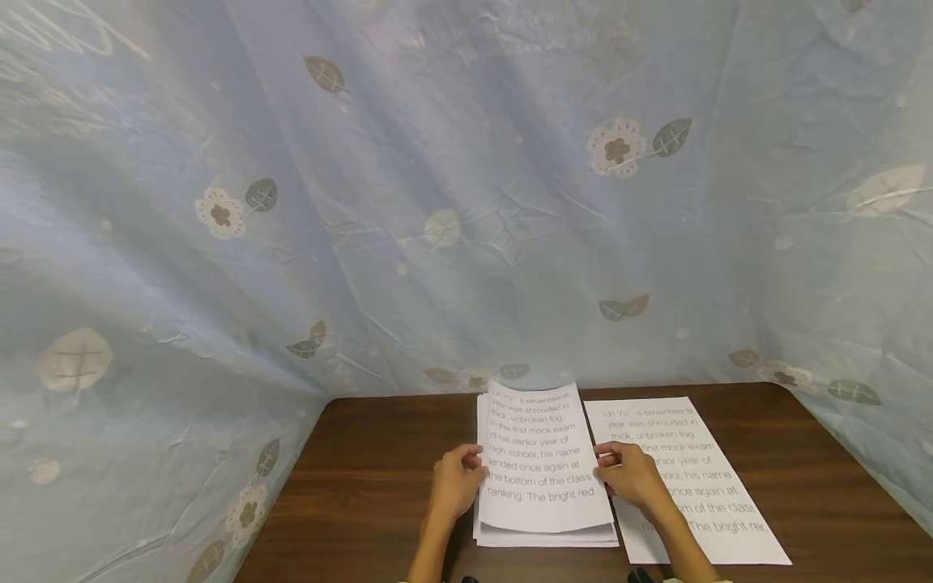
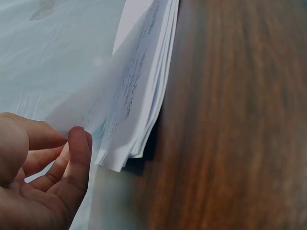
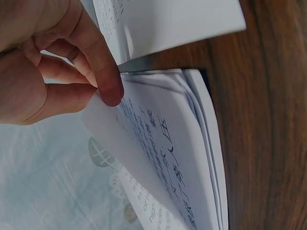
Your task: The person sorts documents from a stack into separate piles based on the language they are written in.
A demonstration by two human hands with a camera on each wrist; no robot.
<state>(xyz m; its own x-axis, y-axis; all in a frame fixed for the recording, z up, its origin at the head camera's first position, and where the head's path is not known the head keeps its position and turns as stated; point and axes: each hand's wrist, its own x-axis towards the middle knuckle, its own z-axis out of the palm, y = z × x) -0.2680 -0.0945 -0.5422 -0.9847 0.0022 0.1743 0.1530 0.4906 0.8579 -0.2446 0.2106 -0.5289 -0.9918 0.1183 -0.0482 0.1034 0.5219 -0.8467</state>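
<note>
In the head view, the left hand (image 1: 453, 483) and right hand (image 1: 630, 476) pinch opposite sides of a white rectangular printed paper sheet (image 1: 539, 453), between them over a white paper stack (image 1: 547, 540). From the left wrist, its edge is raised. From the right wrist, likewise, above handwriting.

The right arm (image 1: 679, 536) wears a pale sleeve (image 1: 676, 580), its hand (image 1: 636, 478) bare.

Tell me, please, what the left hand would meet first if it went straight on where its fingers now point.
Most likely the top printed sheet, whose left edge the left hand pinches; its height above the paper stack is unclear.
</note>
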